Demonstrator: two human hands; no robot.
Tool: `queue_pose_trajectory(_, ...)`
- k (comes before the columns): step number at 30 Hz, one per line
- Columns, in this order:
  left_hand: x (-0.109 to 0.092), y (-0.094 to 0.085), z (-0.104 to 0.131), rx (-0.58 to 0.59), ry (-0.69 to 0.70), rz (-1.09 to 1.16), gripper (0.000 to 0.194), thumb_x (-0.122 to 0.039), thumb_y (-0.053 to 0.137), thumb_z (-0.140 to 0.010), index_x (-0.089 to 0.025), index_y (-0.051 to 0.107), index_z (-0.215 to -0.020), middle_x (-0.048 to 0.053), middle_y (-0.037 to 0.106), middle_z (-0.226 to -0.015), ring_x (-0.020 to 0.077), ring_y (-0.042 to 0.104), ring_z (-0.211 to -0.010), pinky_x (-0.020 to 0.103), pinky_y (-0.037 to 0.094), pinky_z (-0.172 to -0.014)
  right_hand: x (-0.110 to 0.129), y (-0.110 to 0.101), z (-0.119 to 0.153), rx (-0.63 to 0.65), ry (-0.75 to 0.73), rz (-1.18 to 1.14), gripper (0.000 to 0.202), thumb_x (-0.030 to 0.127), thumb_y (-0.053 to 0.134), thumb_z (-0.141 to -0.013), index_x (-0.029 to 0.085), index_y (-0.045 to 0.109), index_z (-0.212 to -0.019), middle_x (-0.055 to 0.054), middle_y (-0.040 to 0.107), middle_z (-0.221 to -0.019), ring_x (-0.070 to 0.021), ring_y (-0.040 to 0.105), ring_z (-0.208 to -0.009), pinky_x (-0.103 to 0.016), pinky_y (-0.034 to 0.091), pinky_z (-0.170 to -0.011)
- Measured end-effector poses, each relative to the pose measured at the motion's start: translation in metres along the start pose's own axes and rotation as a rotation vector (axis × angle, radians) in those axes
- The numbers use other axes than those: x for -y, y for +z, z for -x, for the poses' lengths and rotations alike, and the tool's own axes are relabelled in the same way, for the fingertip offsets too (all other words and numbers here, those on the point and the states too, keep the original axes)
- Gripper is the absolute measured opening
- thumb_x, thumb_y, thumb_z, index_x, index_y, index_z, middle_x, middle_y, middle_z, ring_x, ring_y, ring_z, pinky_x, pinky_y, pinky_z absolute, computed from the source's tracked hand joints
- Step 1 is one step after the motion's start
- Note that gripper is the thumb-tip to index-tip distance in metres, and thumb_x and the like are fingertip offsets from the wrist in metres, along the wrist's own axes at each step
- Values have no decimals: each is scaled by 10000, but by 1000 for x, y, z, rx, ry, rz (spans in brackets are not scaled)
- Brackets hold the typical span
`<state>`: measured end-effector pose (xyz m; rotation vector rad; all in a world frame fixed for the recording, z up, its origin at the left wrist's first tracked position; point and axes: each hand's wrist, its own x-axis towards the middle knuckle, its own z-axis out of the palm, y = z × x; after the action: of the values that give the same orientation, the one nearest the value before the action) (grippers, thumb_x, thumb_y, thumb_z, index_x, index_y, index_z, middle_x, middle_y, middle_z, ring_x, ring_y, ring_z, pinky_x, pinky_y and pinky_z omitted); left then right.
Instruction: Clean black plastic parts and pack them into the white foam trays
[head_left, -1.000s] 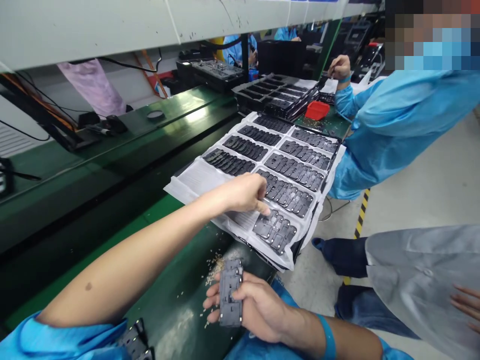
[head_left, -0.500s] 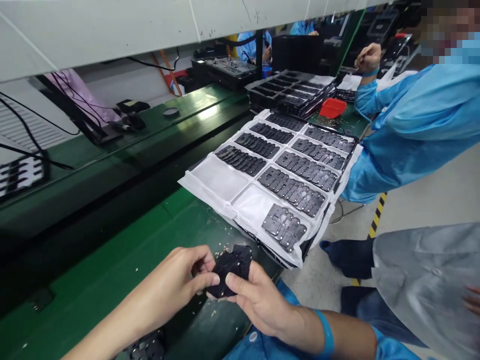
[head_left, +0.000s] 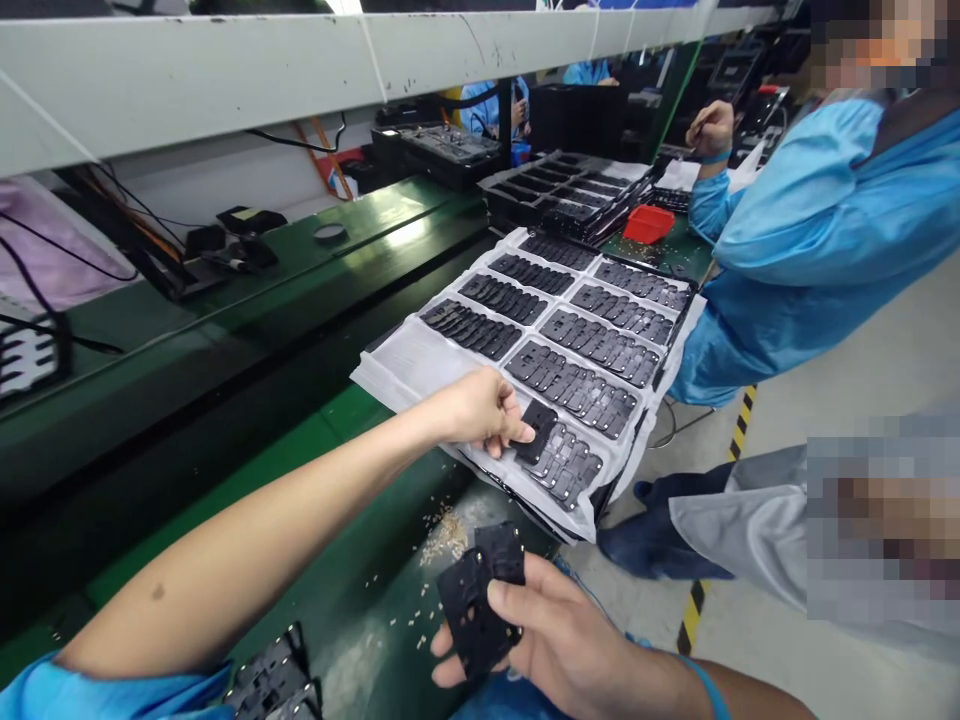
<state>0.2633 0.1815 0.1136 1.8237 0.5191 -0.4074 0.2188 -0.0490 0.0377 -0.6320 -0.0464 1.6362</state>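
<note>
My left hand [head_left: 487,415] reaches to the near part of a paper-lined tray [head_left: 409,355], its thumb and fingers pinching a flat black plastic part [head_left: 537,430]. That part lies against a row of similar parts [head_left: 570,465] in the near right compartment. Close to me, my right hand [head_left: 547,620] grips several black plastic parts [head_left: 476,610], fanned out under the thumb. Small pale bits [head_left: 448,535] lie scattered on the green bench beside it. At the bottom left, more black parts [head_left: 274,680] sit partly behind my left sleeve.
More filled trays [head_left: 566,185] stand stacked behind, with a red bin [head_left: 649,224] nearby. A co-worker in a blue smock [head_left: 810,240] sits at the right; another person in grey [head_left: 742,510] stands closer. A white beam [head_left: 225,90] crosses overhead.
My left hand has left the parts in my right hand and moved forward to the tray with one black part. My right hand has shifted slightly down and right. The view has shifted.
</note>
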Motion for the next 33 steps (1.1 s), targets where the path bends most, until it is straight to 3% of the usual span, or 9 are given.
queue_pose_trajectory(5,-2,-5,-3,2,-24,-129,522,-467,980,-620,-161,558,-598,-5,642,-512,114,606,-441,208,420,-441,27,11,20,21,-50,40,399,463,819,-923,129,701,-1108,-148,840,-994,-234,835,-860,-340,594,-829)
queue_pose_trajectory(9,-10,-13,24,-94,78,-179,490,-546,898,-722,-163,596,-684,-8,644,-569,119,595,-469,224,426,-466,50,21,20,-98,-203,46,342,428,863,-886,154,716,-1026,-101,828,-947,-250,826,-863,-390,624,-843)
queue_pose_trajectory(14,-15,-9,74,176,134,67,419,-559,818,-810,-167,673,-828,33,732,-724,167,681,-669,231,462,-538,62,29,4,-234,-444,128,302,407,873,-872,184,749,-1035,-75,808,-988,-250,781,-903,-483,630,-903)
queue_pose_trajectory(17,-18,-7,82,119,112,123,391,-497,866,-766,-170,654,-808,22,734,-711,150,664,-662,222,456,-551,64,31,0,-220,-472,156,305,410,852,-888,211,760,-1100,-87,804,-1094,-278,762,-1042,-560,591,-1002)
queue_pose_trajectory(20,-20,-21,69,72,117,90,347,-455,859,-762,-168,668,-800,11,717,-696,135,635,-630,219,461,-542,71,29,9,-242,-495,124,281,393,806,-924,230,766,-1149,-99,779,-1242,-309,717,-1204,-624,545,-1074)
queue_pose_trajectory(25,-8,-46,19,96,85,90,295,-355,880,-714,-148,672,-744,22,695,-655,135,641,-608,215,425,-505,91,15,28,-240,-497,89,292,356,747,-917,206,793,-1163,-150,789,-1242,-401,686,-1300,-687,454,-1148)
queue_pose_trajectory(29,-3,-37,-13,93,-29,-16,230,-264,864,-721,-135,674,-701,25,693,-628,126,629,-557,225,397,-495,101,5,34,-296,-515,124,302,322,724,-916,212,788,-1190,-165,784,-1273,-411,705,-1276,-710,423,-1161)
queue_pose_trajectory(33,-11,-26,-15,29,-70,-147,197,-168,796,-766,-138,646,-642,5,674,-610,114,608,-508,234,410,-493,105,7,36,-309,-524,185,296,361,737,-950,213,777,-1203,-180,778,-1290,-413,699,-1287,-701,461,-1131)
